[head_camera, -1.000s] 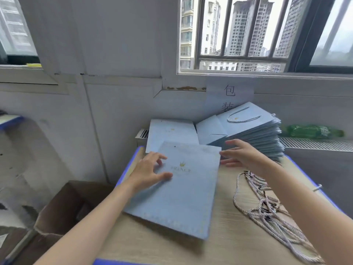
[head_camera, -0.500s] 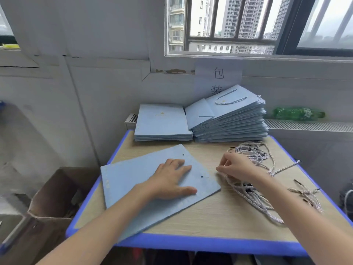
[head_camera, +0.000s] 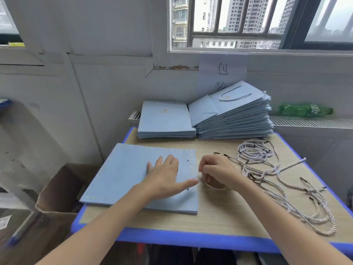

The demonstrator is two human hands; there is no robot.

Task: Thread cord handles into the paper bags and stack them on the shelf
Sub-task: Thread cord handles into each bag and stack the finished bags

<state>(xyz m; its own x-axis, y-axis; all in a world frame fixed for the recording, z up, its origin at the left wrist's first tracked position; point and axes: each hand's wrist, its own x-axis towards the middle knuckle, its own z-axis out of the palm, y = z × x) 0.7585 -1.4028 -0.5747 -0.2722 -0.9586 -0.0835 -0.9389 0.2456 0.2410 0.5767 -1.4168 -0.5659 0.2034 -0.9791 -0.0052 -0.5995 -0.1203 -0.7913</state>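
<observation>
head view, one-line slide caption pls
Left hand flattens a blue paper bag while right hand pinches a cord.

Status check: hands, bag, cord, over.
Left hand flat on the bag. Right hand pinching a cord beside the bag's edge. Holes unthreaded. Nothing in the way.

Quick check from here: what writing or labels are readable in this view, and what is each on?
"包装": black characters on the paper sign taped to the wall, lower character partly hidden by the finished bags.
Gold print on the unthreaded bag stack: too small to read.
Green bottle label: blurred.
</observation>
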